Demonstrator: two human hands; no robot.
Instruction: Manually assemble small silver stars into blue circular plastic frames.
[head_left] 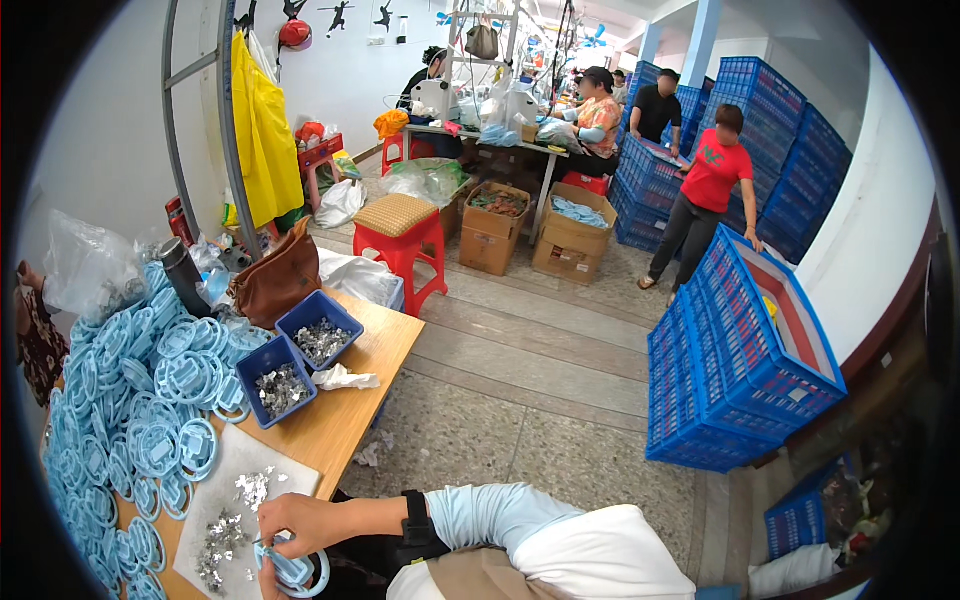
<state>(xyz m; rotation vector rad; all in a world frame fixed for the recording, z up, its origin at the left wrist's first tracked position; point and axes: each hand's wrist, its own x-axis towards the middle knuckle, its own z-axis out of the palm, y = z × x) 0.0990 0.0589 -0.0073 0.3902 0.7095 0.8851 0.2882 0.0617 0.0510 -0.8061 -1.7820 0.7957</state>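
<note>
R hand (300, 522) pinched top of a light-blue round plastic ring (297, 571) at the wooden table (340, 415) edge; L hand (268, 582) gripped it from below, w/ small silver metal clips (222, 540) just left.

Speckled floor (520, 400), white walls (110, 130)

A wooden table (345, 415) carries a heap of light blue plastic rings (130, 400), two blue bins of metal bits (295, 362), a white sheet (235, 490), and a brown bag (275, 282).
</note>
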